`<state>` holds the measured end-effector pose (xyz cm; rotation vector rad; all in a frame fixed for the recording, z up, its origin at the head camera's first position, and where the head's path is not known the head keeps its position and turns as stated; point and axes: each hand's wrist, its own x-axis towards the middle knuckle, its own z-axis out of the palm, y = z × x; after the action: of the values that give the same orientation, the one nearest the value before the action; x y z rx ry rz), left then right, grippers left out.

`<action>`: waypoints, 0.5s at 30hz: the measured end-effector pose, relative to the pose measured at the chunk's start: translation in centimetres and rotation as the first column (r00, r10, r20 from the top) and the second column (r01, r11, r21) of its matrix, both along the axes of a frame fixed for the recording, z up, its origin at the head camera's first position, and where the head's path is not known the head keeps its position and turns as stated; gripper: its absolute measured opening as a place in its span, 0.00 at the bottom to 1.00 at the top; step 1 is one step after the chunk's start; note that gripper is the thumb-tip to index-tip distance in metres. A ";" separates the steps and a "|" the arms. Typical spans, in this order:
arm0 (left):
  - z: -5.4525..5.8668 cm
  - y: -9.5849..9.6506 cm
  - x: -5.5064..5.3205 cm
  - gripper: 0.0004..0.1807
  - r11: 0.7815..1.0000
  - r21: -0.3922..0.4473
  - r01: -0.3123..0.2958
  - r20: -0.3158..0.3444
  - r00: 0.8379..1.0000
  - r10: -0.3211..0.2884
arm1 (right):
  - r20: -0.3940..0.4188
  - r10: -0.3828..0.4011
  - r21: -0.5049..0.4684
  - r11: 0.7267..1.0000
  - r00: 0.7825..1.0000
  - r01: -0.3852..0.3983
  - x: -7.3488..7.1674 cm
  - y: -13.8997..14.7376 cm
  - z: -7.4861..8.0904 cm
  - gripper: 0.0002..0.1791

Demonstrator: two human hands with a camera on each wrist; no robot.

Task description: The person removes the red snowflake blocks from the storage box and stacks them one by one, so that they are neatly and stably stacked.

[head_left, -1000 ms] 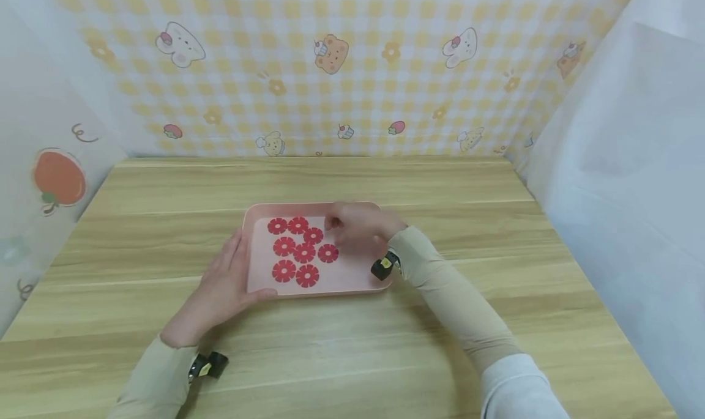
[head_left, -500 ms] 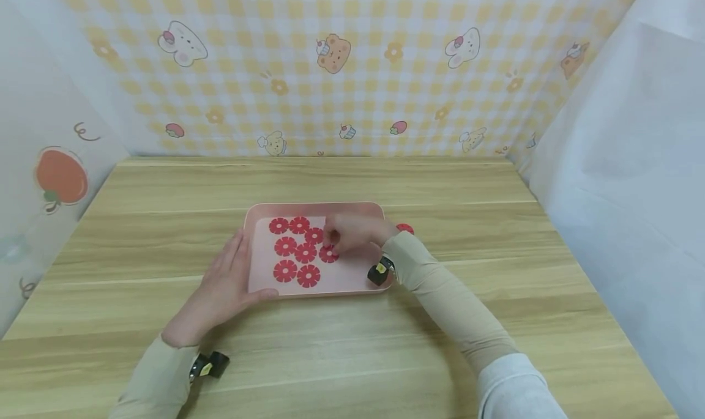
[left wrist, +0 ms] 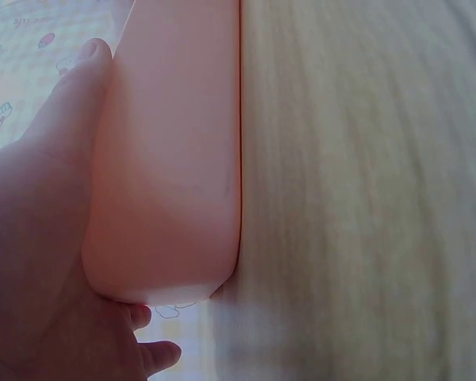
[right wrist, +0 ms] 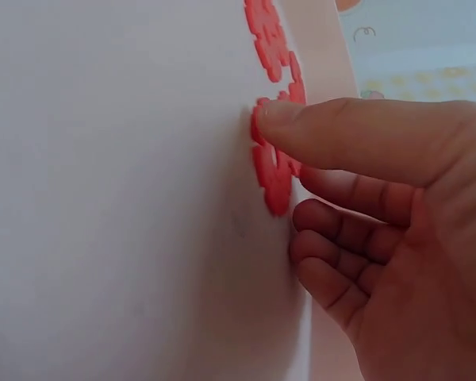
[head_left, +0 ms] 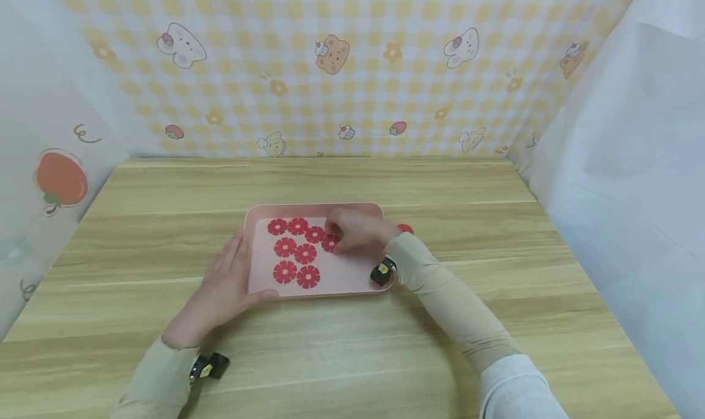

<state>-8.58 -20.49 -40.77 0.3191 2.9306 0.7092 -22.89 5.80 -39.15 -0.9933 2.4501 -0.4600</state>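
A pink tray [head_left: 316, 292] lies on the table with several red notched snowflake discs on its floor, such as one disc [head_left: 284, 271] near the front. My left hand [head_left: 223, 284] rests against the tray's left end, fingers straight along the wall and thumb at the front rim; the left wrist view shows the palm side against the tray's corner [left wrist: 170, 159]. Inside the tray, my right hand [head_left: 355, 229] pinches a red snowflake disc [head_left: 330, 243] at the right of the group. In the right wrist view the thumb presses on that disc [right wrist: 274, 178], and the other fingers are curled.
Another red disc [head_left: 405, 229] lies beyond the tray's right end, partly hidden by the right sleeve. The wood-grain table [head_left: 352, 358] surrounds the tray. A patterned yellow checked backdrop [head_left: 363, 88] stands behind, with pale sheets at both sides.
My right hand came down to the rightmost disc in the tray, and that disc has shifted slightly away from me, against its neighbour. The left hand has stayed at the tray's end.
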 end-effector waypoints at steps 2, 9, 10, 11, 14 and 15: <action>0.0 0.0 0.0 0.69 1.000 0.004 -0.002 0.007 1.000 0.002 | -0.004 -0.006 -0.001 1.000 1.000 0.006 0.2 -0.1 0.0 0.19; 0.1 0.1 0.0 0.69 1.000 0.003 -0.004 0.015 1.000 0.004 | -0.016 -0.032 0.017 0.999 0.999 0.032 0.4 -0.4 -0.4 0.21; 0.1 0.1 0.0 0.69 1.000 0.001 -0.003 0.015 1.000 0.003 | -0.014 -0.037 0.019 0.999 0.999 0.038 0.4 -0.5 -0.4 0.21; 0.1 0.1 0.0 0.69 1.000 -0.002 -0.002 0.016 1.000 0.002 | -0.010 -0.045 0.021 0.999 0.999 0.045 0.5 -0.5 -0.4 0.21; 0.0 0.0 -0.1 0.68 1.000 -0.005 0.000 0.016 1.000 0.001 | 0.000 -0.066 0.026 0.997 0.998 0.066 0.7 -0.5 -0.2 0.21; 0.0 0.0 -0.1 0.68 1.000 -0.005 0.000 0.017 1.000 0.000 | 0.004 -0.068 0.026 0.997 0.998 0.068 0.7 -0.5 -0.2 0.21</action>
<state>-8.67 -20.45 -40.78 0.3107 2.9157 0.7010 -22.18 5.26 -39.34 -0.8991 2.4859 -0.4509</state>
